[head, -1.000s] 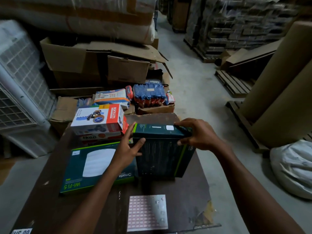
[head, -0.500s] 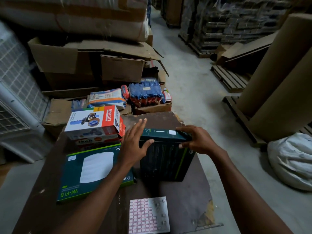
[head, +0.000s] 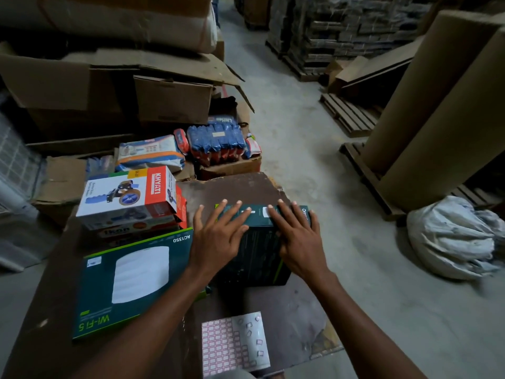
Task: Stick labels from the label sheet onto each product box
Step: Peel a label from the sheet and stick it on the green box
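A dark green product box (head: pixel 258 258) stands upright in the middle of the brown table (head: pixel 289 307). My left hand (head: pixel 218 236) lies flat with spread fingers over its top left edge. My right hand (head: pixel 297 236) lies flat on its top right, fingers apart, beside a small white label on the lid. Neither hand holds anything. The label sheet (head: pixel 235 343), pink-bordered labels with several peeled spots, lies at the near table edge. A flat teal Wi-Fi box (head: pixel 131 280) lies to the left. A white and orange Khyati box (head: pixel 128 195) tops a stack behind it.
Open cardboard cartons (head: pixel 109 88) and packets of goods (head: pixel 216 140) crowd the floor behind the table. Large brown paper rolls (head: pixel 442 105) stand on pallets to the right, with a white sack (head: pixel 453 239) below them. A concrete aisle runs between them.
Both hands let go of the dark green box's sides and now rest flat and open on its top. The camera tilted slightly.
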Demonstrator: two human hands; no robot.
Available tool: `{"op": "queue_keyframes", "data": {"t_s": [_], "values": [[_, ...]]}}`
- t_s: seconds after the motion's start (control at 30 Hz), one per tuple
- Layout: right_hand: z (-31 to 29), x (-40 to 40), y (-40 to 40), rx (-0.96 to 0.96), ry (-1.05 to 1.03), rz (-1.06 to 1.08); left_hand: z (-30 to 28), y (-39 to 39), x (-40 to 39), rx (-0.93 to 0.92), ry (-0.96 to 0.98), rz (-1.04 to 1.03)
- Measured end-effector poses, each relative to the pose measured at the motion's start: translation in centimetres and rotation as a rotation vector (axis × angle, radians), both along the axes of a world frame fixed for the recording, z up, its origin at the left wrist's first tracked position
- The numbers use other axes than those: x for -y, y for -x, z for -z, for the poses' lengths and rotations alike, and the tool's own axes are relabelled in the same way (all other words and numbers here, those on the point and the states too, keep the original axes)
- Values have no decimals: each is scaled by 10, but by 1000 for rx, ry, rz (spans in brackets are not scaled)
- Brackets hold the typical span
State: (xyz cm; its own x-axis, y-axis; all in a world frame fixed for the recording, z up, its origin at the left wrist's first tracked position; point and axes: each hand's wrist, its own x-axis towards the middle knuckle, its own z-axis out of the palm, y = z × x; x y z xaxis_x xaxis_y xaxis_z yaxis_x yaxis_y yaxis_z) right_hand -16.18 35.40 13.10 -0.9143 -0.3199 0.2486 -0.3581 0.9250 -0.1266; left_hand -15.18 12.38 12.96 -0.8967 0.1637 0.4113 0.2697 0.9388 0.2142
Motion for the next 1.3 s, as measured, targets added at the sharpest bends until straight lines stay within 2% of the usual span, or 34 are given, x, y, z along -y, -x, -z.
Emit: {"op": "queue_keyframes", "data": {"t_s": [0.2,0.37,0.43,0.57,0.63,0.7,0.8,0.87,0.97,1.3], "values": [[5,2,0,-16,27,15,-8,10,-17,78,124,32],[6,13,-8,-62,109,74,-4,10,-13,29,96,40],[10,19,-20,-109,235,106,-4,10,-14,28,81,33],[43,28,-70,-340,499,134,-1,13,-15,36,36,28],[73,31,-92,-203,585,99,0,14,-14,22,23,24],[113,30,-106,80,591,132,0,13,-15,9,18,17],[174,21,-120,509,484,273,1,10,-16,-9,-1,22],[203,16,-128,669,365,315,1,8,-16,-13,-16,27],[217,14,-141,750,216,269,1,6,-16,-11,-30,32],[233,2,-152,713,-95,-87,0,2,-17,7,-58,30]]}}
